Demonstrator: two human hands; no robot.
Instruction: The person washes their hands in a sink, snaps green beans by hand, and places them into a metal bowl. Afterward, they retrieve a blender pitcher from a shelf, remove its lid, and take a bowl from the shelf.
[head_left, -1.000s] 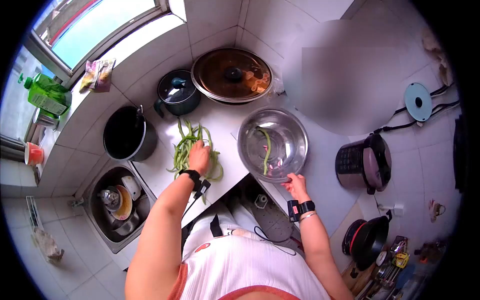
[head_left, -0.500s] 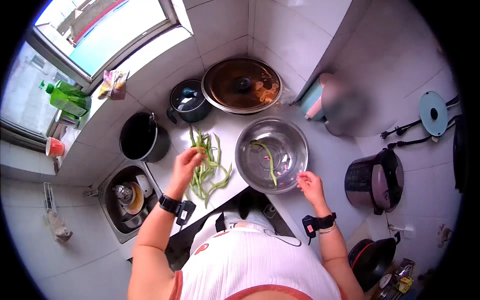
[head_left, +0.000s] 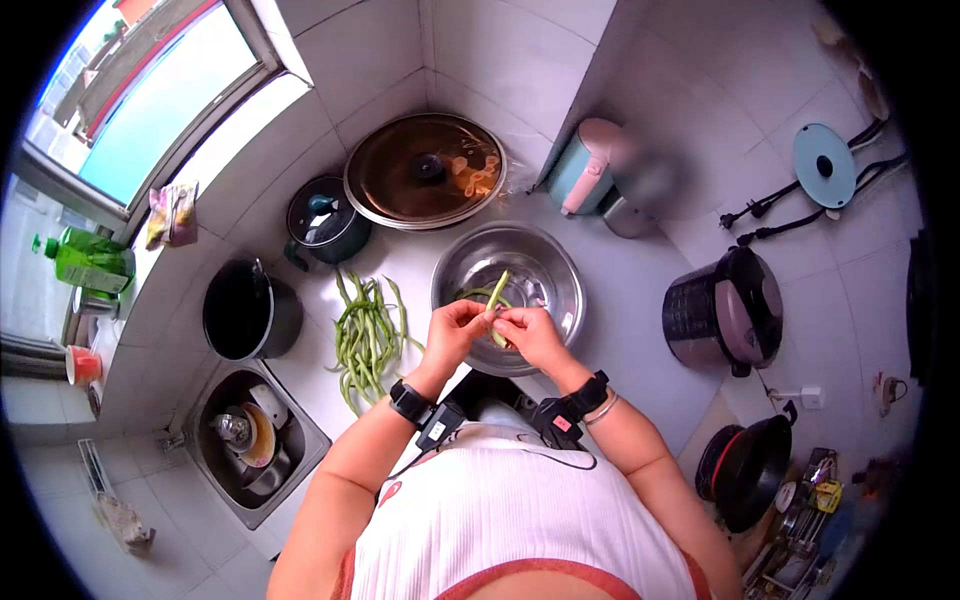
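Note:
Over the near rim of a steel bowl point(head_left: 555, 262), my left hand point(head_left: 455, 330) and my right hand point(head_left: 532, 334) meet, fingers pinched on one green bean point(head_left: 498, 290) that points up and away from me. Another bean lies in the bowl, partly behind my hands, with small pink pieces beside it. To the left of the bowl a loose pile of green beans point(head_left: 368, 335) rests on the white counter point(head_left: 318, 290).
Behind the beans stand a dark lidded pot point(head_left: 325, 222) and a wide pan with a glass lid point(head_left: 427, 170). A deep black pot point(head_left: 250, 310) and the sink point(head_left: 310, 440) are at left. At right sits a rice cooker point(head_left: 722, 312).
My left hand has moved from the bean pile to the bowl with a bean. My right hand has come in from the bowl's right side and closed on the bean too. The view has shifted.

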